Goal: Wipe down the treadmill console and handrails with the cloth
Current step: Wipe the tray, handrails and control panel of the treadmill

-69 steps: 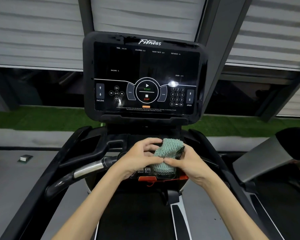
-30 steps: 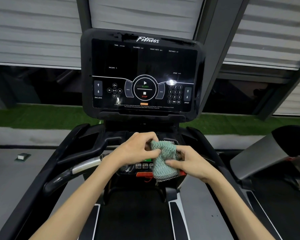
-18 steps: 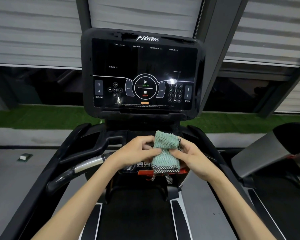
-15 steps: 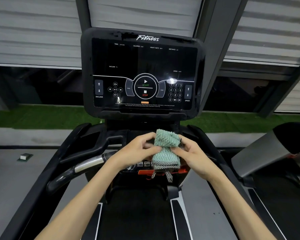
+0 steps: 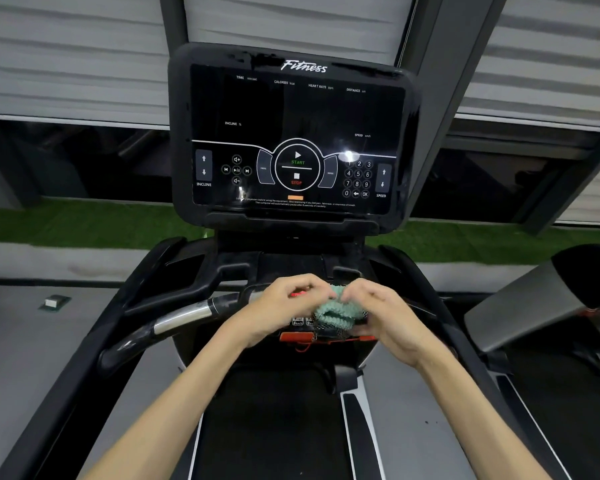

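While the left hand (image 5: 284,306) and right hand (image 5: 385,317) both pinch the bunched cloth (image 5: 336,313) with curled fingers, low before the console (image 5: 291,220), wiping looks unstarted: cloth seems clear of screen (image 5: 291,109) and handrail (image 5: 181,320), so everything's left.

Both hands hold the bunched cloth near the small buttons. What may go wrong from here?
1. The cloth, pinched by the left hand and right hand, hangs close to the small buttons and the red clip; it might press or snag them.
2. Wiping the console may touch the START key by accident.
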Demonstrator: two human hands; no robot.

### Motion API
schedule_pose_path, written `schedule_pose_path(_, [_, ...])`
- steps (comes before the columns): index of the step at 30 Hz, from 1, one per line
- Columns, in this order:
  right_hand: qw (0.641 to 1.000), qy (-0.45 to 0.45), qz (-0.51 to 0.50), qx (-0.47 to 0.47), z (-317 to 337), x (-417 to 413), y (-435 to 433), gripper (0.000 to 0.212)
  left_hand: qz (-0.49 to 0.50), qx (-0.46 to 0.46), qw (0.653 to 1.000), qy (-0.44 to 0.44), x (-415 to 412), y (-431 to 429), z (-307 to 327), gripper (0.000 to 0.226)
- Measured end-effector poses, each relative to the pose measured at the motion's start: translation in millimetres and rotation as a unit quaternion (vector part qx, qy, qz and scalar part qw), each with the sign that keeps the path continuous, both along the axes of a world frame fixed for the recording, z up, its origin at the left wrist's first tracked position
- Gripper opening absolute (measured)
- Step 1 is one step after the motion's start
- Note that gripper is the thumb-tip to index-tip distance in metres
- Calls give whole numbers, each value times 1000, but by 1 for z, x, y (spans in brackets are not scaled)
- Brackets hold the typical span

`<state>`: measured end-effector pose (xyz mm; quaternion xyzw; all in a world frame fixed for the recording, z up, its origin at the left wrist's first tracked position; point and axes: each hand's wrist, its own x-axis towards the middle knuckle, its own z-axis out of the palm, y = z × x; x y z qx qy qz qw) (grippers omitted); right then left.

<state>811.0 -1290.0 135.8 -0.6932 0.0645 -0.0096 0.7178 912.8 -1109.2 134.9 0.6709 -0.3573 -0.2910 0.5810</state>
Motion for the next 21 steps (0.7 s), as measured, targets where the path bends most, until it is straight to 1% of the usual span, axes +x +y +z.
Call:
schedule_pose_path(1, [999,-10,-14,-32,-3,1,3,22,8,8,999,-39,0,-1,-3,11])
schedule_pose_path(2, [998,-20,-35,-47,-6,2,7,19,20,11,998,-61,-1,-2,-7,16])
schedule_pose_path(3, [997,-25,-67,-37,-9,2,10,26,41,9,997,-63,-2,-4,-9,24])
schedule_pose_path(5, [991,-11,-122,54,-15,2,12,52,100,-8,994,-31,-5,-7,-12,36])
schedule_pose_path(6, [986,-7,-129,110,-17,2,14,54,125,-18,992,-8,-5,-8,-13,39])
schedule_pose_path(7, [981,-2,-119,152,-18,1,16,50,142,-23,990,8,-6,-9,-15,38])
schedule_pose_path(9, [978,13,-97,185,-23,-1,20,40,147,-9,989,7,-7,-11,-18,33])
schedule_pose_path(12, [981,33,-106,157,-31,-4,21,33,126,9,992,-25,-9,-12,-25,32])
schedule_pose_path(13, [984,36,-116,128,-32,-6,20,31,124,16,990,-61,-8,-10,-27,31])
schedule_pose_path(14, [986,39,-132,91,-34,-7,17,30,135,29,982,-127,-4,-6,-31,32])
schedule_pose_path(15, [986,35,-154,55,-36,-8,12,29,155,47,963,-214,2,0,-35,34])
schedule_pose_path(16, [983,26,-179,16,-39,-10,6,28,174,65,935,-301,9,7,-39,39])
schedule_pose_path(17, [979,14,-203,-27,-41,-11,-1,26,190,82,906,-370,16,15,-43,47])
schedule_pose_path(18, [973,3,-220,-63,-43,-12,-8,24,203,99,883,-412,22,22,-48,54])
schedule_pose_path(19, [969,-2,-233,-86,-45,-14,-14,21,213,117,867,-434,25,29,-54,62])
schedule_pose_path(21, [962,-8,-254,-101,-45,-15,-20,16,213,160,845,-463,26,37,-68,75])
